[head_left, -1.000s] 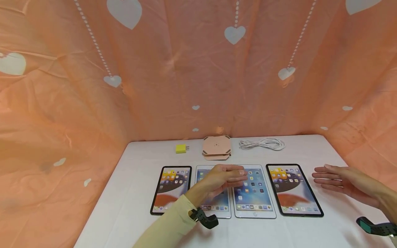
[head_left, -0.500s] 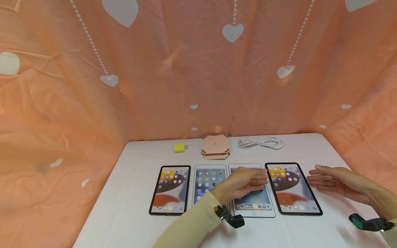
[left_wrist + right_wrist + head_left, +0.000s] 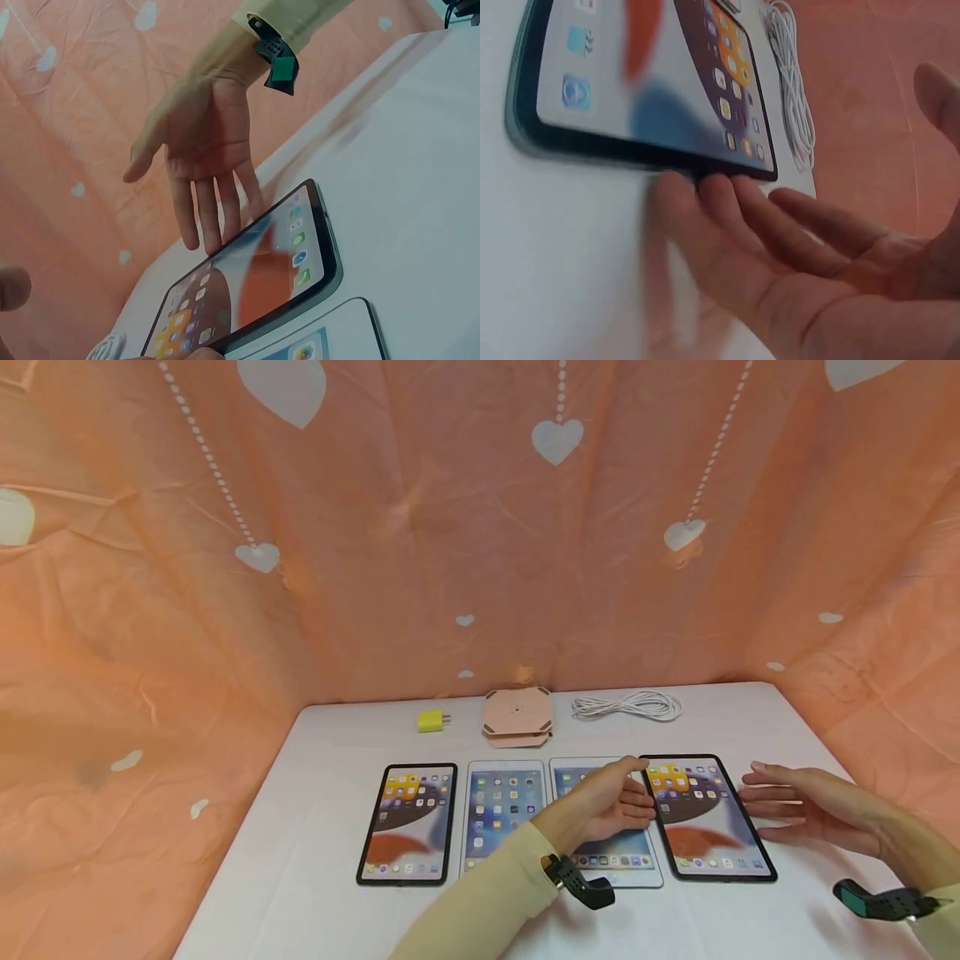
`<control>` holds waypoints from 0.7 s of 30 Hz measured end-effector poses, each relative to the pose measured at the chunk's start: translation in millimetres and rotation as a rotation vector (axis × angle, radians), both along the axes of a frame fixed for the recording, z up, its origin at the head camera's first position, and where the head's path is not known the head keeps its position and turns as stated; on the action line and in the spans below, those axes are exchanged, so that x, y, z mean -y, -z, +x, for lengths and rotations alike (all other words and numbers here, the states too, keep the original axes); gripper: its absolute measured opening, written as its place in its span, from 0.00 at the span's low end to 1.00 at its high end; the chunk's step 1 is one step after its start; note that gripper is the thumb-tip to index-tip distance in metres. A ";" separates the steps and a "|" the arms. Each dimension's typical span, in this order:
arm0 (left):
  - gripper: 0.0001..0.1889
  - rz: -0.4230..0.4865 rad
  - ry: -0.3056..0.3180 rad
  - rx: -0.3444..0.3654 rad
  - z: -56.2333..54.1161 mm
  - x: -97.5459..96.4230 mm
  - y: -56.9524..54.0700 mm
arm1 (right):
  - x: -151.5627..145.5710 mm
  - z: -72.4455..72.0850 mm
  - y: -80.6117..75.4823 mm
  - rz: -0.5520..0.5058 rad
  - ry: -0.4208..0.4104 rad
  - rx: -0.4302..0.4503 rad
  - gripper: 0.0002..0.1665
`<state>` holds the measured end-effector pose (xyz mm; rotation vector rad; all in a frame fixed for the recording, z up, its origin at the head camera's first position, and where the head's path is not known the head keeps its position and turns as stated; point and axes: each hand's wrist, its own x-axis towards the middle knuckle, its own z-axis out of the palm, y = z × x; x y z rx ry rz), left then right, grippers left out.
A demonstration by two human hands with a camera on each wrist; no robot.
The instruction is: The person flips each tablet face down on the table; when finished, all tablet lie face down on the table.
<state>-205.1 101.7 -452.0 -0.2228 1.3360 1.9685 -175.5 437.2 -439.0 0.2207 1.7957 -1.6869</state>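
Four-sided black-framed tablet (image 3: 705,822), screen lit, lies flat at the right end of a row of tablets. On its left side is my left hand (image 3: 603,802), fingertips right at that edge and thumb raised, overlapping the white tablet (image 3: 615,862) beneath. My right hand (image 3: 817,814) stands on the other side, palm inward, its fingers spread and slightly bent. In the right wrist view its fingertips (image 3: 676,191) come right up to the tablet's long edge. Only a thumb (image 3: 13,289) and fingertips of my left hand show in the left wrist view.
Further left lie another white tablet (image 3: 504,810) and a black-framed tablet (image 3: 408,827). Behind the row are a yellow plug adapter (image 3: 431,721), a pink folded stand (image 3: 517,712) and a coiled white cable (image 3: 630,705). An orange heart-patterned cloth (image 3: 420,527) encloses the white table (image 3: 315,827).
My left hand has moved right, from over the white tablets to the left edge of the right-hand black-framed tablet. My right hand has come slightly left, closer to its right edge.
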 end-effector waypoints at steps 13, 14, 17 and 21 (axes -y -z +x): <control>0.34 0.033 -0.081 0.057 4.7 -17.0 -1.8 | 17.3 -2.3 -3.5 0.165 0.137 0.071 0.54; 0.35 0.035 -0.084 0.059 5.3 -19.1 -2.3 | 17.7 -2.7 -4.0 0.174 0.139 0.077 0.55; 0.36 0.034 -0.095 0.059 7.4 -25.6 -3.2 | 16.8 -3.3 -4.5 0.198 0.135 0.087 0.59; 0.36 0.042 -0.087 0.053 10.1 -32.7 -0.6 | 11.8 -3.1 -3.7 0.216 0.127 0.101 0.63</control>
